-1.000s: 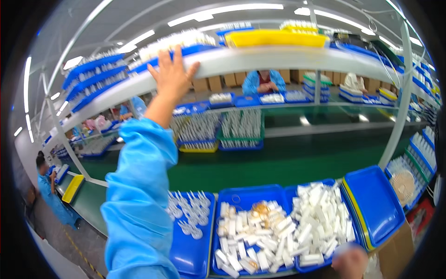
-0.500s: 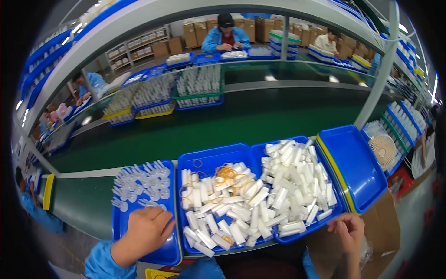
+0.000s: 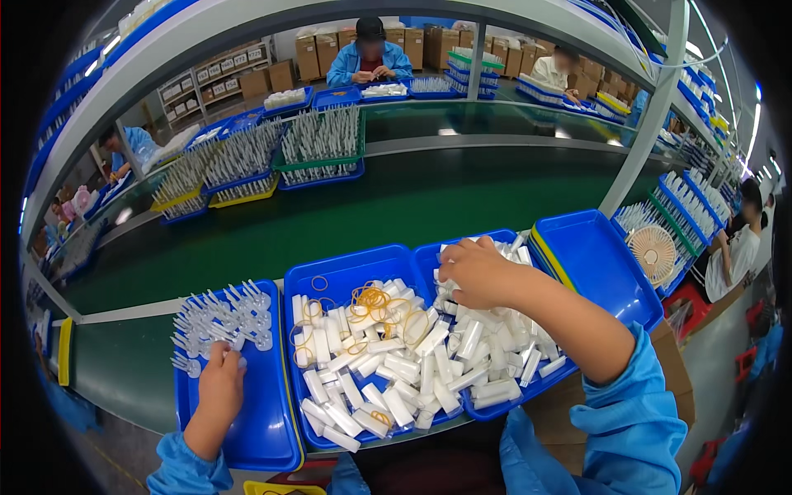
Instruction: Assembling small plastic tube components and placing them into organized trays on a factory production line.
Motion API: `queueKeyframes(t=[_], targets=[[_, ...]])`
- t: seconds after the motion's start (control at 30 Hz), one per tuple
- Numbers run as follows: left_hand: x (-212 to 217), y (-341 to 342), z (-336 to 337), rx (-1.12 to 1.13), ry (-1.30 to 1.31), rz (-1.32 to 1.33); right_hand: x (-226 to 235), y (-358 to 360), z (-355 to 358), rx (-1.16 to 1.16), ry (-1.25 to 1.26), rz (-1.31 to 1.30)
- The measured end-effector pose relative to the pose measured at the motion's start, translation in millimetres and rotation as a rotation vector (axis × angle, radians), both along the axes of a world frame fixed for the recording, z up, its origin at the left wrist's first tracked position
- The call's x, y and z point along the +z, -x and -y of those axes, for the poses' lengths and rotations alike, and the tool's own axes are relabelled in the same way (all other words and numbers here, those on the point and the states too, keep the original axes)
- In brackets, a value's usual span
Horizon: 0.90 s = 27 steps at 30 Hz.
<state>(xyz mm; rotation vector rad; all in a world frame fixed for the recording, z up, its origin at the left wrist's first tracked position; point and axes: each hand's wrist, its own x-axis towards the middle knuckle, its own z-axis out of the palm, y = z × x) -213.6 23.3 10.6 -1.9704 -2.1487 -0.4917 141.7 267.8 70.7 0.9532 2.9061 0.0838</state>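
Down at the near edge of the head view, the left hand point(image 3: 221, 381) rests in a shallow blue tray point(image 3: 260, 417), fingers curled together over the nearest of the clear plastic pieces point(image 3: 221, 320); whether it grips one I cannot tell. Those pieces lie in loose rows across the far half of that tray, their long axes running mostly left to right with the thin ends pointing left. The right hand point(image 3: 476, 271) reaches over the far edge of another blue tray point(image 3: 540, 388), palm down, fingers bent and close together on top of the white tubes point(image 3: 462, 351) heaped there; what it clamps, if anything, is hidden beneath it. Tubes lie every way, many slanting toward the far right. Between these 2 sits a middle blue tray point(image 3: 342, 266) with more white tubes and a scatter of yellow rubber bands point(image 3: 375, 299) at its far side. Empty blue trays point(image 3: 598, 260) stand stacked at the right. Beyond runs a green conveyor belt point(image 3: 396, 206).
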Motion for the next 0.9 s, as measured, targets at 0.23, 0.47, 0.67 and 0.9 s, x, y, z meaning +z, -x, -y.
queueKeyframes(t=[0.23,0.47,0.67,0.9], targets=[[32,-58,45,0.042,-0.235,0.326,-23,23,-17,-0.047,0.072,0.254],[12,-129,56,-0.049,-0.443,1.579,-14,11,-13,0.095,0.145,-0.228],[2,-162,44,-0.287,-0.223,1.702,8,4,49,-0.027,0.565,-0.828],[13,-180,29,-0.577,-0.074,1.627,0,-4,147,-0.230,1.222,-1.582]])
